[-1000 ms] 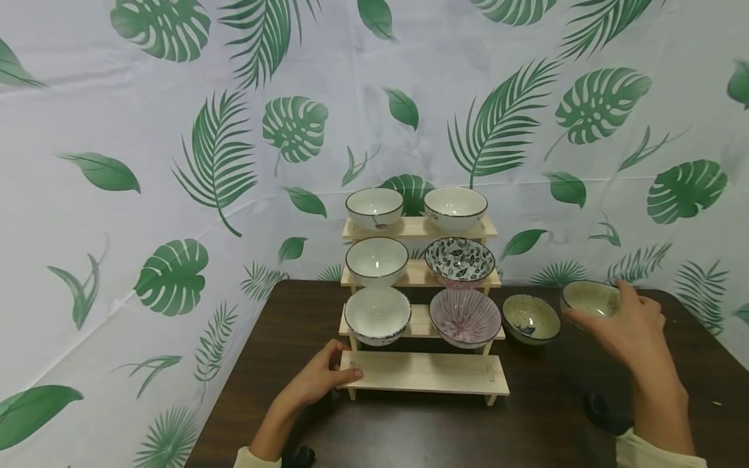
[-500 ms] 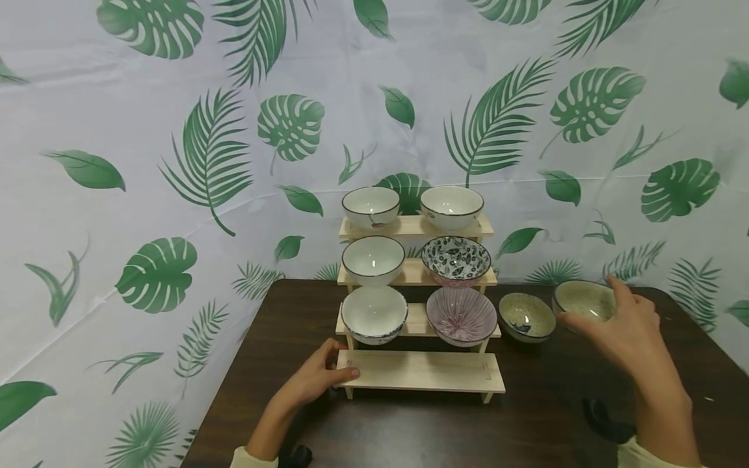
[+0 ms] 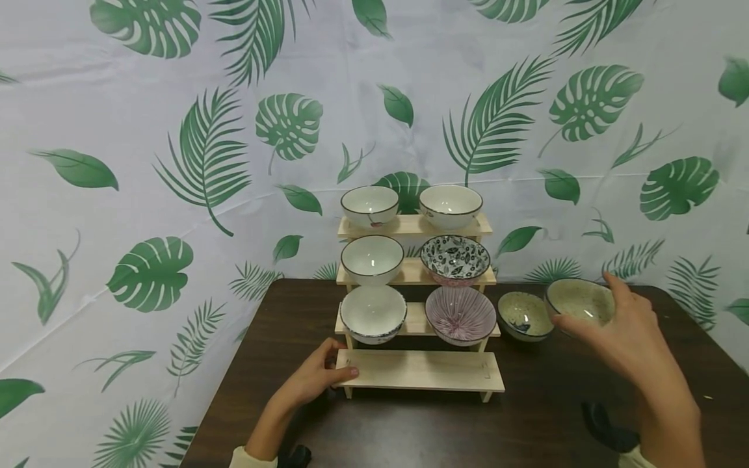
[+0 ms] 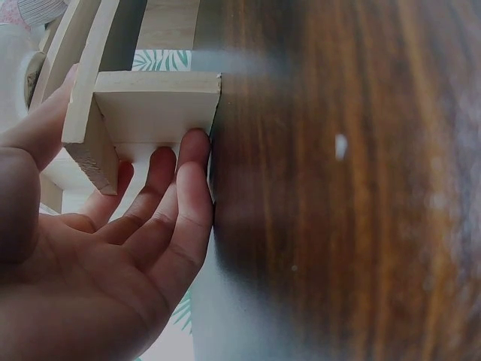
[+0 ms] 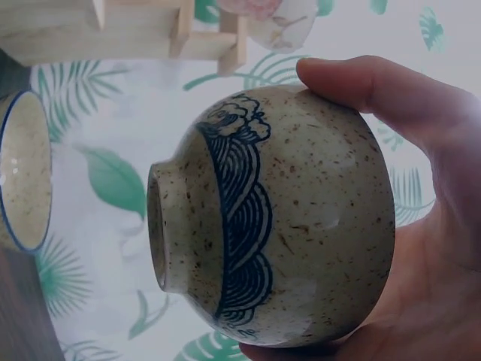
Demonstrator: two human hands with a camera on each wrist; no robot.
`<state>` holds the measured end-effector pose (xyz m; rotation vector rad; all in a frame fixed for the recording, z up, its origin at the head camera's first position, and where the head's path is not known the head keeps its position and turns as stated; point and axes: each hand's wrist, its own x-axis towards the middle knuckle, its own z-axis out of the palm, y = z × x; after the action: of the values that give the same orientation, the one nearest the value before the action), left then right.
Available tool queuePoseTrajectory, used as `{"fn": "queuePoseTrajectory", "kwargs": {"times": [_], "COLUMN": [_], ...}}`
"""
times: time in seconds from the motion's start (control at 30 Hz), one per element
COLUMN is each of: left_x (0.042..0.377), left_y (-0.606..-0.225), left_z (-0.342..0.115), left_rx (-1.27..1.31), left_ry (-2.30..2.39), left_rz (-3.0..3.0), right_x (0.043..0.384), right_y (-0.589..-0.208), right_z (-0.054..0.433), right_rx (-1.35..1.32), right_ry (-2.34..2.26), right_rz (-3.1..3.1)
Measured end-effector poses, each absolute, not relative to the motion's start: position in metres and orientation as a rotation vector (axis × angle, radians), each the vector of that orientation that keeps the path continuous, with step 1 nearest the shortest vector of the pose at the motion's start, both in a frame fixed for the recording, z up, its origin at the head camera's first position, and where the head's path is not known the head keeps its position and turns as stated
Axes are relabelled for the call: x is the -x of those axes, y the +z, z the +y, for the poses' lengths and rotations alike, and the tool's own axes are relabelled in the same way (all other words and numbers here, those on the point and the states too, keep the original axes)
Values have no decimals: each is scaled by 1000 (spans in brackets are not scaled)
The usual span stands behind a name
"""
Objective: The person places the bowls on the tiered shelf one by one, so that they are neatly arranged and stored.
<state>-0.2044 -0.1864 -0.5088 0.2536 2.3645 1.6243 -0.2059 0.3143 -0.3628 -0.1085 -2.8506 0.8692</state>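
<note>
My right hand [image 3: 632, 335] holds a speckled greenish bowl [image 3: 576, 300] between thumb and fingers at the table's right side. In the right wrist view, this bowl [image 5: 301, 218] lies sideways to the camera, showing a blue wave pattern and its foot, raised off the table. My left hand [image 3: 313, 376] grips the left end of the lowest step of a tiered wooden stand [image 3: 421, 369], thumb on top. The left wrist view has the fingers [image 4: 195, 203] reaching under that step, beside its leg. A second speckled bowl [image 3: 525, 316] sits between the stand and the held bowl.
Bowls fill the upper three steps in pairs: a purple-striped bowl [image 3: 460, 316], a black-floral bowl [image 3: 455, 260] and several white ones, such as the top left white bowl [image 3: 370, 207]. The dark wooden table [image 3: 409, 429] meets a leaf-print backdrop [image 3: 328, 130] behind.
The right hand has brought its bowl slightly left, closer to the second speckled bowl. My left hand keeps its place on the stand, and the head view has shifted a little.
</note>
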Motion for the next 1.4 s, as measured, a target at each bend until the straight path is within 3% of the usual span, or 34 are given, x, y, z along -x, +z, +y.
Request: {"fn": "queuePoseTrajectory", "kwargs": {"times": [1.4], "left_x": [207], "left_y": [-512], "left_z": [-187], "left_rx": [-260], "left_ry": [1627], "left_rz": [2364], "right_x": [146], "right_y": [-327], "right_z": [263], "right_rx": [-5], "right_ry": [846], "right_rz": [-2848]}}
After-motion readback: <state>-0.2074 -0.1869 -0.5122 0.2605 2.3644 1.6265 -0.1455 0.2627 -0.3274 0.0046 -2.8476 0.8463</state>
